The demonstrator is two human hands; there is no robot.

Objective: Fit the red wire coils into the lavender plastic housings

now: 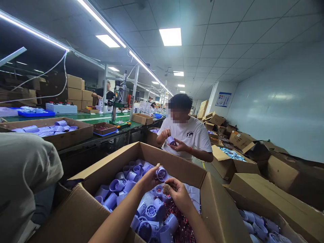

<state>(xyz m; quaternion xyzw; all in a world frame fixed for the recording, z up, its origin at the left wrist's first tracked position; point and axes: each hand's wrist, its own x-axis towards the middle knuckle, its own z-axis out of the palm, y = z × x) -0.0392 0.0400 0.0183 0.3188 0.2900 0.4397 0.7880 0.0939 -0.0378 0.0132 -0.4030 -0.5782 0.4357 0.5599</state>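
Note:
My left hand (pixel 149 179) is closed around a short purple plastic cylinder (pixel 162 174), whose end with inner ribs is turned towards me. Just below and to the right of it, my right hand (pixel 179 195) has its thumb and fingers pinched together. Whatever is between those fingertips is too small to make out. Both hands are above a large open cardboard box (pixel 101 165). Inside lie many similar purple cylinders (pixel 151 212), heaped mostly on the left, and small dark red parts (pixel 178 216) on the right.
Across the box a co-worker in a white shirt (pixel 188 135) holds another purple cylinder (pixel 171 140). A green workbench (pixel 86 116) with a press machine (pixel 120 96) runs along the left. Cardboard boxes (pixel 275 189) crowd the right. Someone's light sleeve (pixel 30 168) is close on the left.

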